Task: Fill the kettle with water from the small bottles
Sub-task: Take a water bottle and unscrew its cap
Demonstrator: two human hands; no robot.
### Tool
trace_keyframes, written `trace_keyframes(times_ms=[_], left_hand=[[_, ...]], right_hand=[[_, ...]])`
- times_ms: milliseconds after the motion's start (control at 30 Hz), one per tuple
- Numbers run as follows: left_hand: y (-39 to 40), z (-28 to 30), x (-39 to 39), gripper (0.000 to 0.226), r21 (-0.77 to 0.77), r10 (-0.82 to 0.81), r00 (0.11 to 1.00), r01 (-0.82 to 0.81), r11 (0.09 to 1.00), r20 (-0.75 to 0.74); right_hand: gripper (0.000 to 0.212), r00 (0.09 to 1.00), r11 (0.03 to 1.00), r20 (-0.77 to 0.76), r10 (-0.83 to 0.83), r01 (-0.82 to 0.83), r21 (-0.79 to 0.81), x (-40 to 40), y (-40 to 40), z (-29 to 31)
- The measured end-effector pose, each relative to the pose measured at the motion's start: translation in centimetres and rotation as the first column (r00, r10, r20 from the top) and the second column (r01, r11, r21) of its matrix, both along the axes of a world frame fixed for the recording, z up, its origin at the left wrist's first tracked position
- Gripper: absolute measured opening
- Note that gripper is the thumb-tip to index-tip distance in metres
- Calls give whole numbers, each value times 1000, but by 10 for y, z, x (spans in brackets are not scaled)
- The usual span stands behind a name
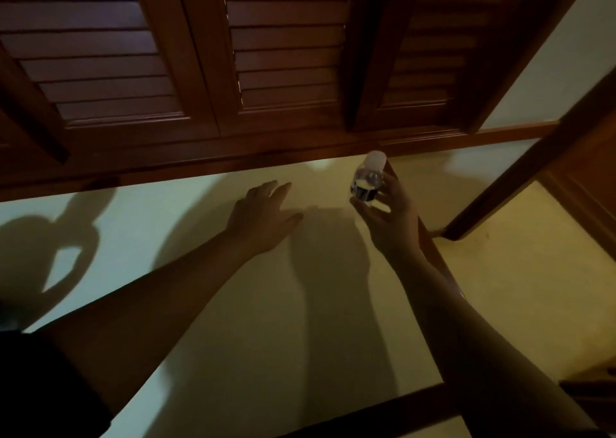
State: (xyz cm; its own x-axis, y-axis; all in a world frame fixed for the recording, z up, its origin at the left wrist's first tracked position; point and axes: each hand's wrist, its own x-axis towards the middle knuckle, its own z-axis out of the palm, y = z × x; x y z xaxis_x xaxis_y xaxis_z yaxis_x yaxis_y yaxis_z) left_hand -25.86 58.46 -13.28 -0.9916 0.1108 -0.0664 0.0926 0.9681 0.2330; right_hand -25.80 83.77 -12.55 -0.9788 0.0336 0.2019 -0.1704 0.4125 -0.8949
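**Right hand holds a small water bottle in front of the louvered doors**

The view is dim and looks down over both bare forearms toward a pale floor (233, 304). The right hand (390, 217) grips a small bottle (366, 184) in the air, to the right of the middle of the picture. Its fingers (398, 187) are curled around the lower part of the bottle, and the thumb lies across the near side. The bottle is transparent, with a dark label around its body and a white cap (376, 159) on top. The cap is on the bottle and points away from the person, toward the doors. Something clear shines inside the bottle, but I cannot tell how full it is.

The left hand (263, 211) is stretched forward to the left of the bottle, well apart from it. Its fingers (276, 187) are almost straight and a little spread, palm down, and they hold nothing. I cannot tell if this hand touches any surface.

Behind the hands stands a row of dark brown wooden louvered doors (286, 54), with a wooden baseboard (233, 157) under them. A door leaf (533, 167) at the right stands open, and a pale wall (573, 44) shows above it. Shadows of the arms fall on the floor, and a round shadow (43, 247) lies at the left.
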Motion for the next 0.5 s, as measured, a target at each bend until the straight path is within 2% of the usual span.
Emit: trace_keyframes(times_ms=[200,500], left_hand=[[1,-34,-4,75,-120,9,999,-15,993,-49],[-2,-44,-7,79,-62,53,995,-58,996,-87]], right_hand=[[66,997,996,19,-78,77,49,-76,14,-13],[71,991,990,59,-123,118,81,-127,20,-18]])
